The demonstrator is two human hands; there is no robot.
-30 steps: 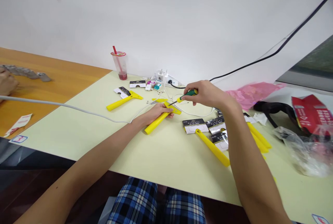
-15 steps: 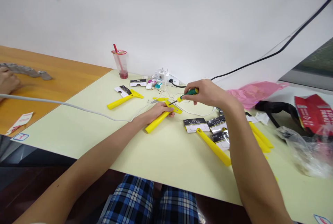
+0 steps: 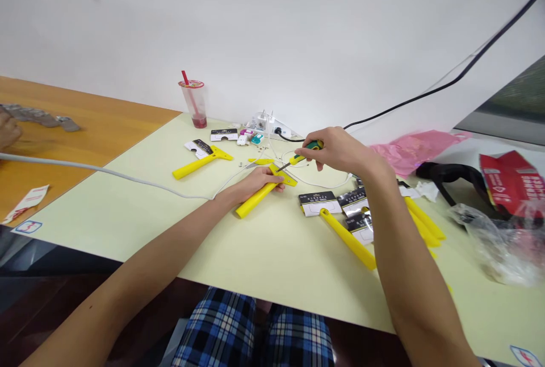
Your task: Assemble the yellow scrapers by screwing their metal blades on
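My left hand (image 3: 258, 182) is closed around a yellow scraper (image 3: 256, 201) near its head, holding it down on the table. In my right hand (image 3: 330, 148) is a screwdriver (image 3: 297, 159) with a green and yellow handle, gripped by the fingers. Its metal shaft slants down to the left, and the tip meets the scraper's head; whether it sits in a screw is too small to tell. Just behind lies a separate yellow piece (image 3: 261, 161). A second yellow scraper (image 3: 196, 166) rests to the left, next to a black-and-white card (image 3: 198, 149).
A cup with a red straw (image 3: 193, 104) stands at the back. Behind my hands is a power strip (image 3: 272, 124) with cables. Yellow handles (image 3: 348, 239), packaging cards (image 3: 319, 203), a pink bag (image 3: 419, 151) and clear plastic (image 3: 502, 245) lie right. Another person's hand (image 3: 8, 129) shows far left.
The view has shifted slightly. The screwdriver's handle has turned a little in my right hand, with its tip still at the scraper's head. My left hand keeps its hold.
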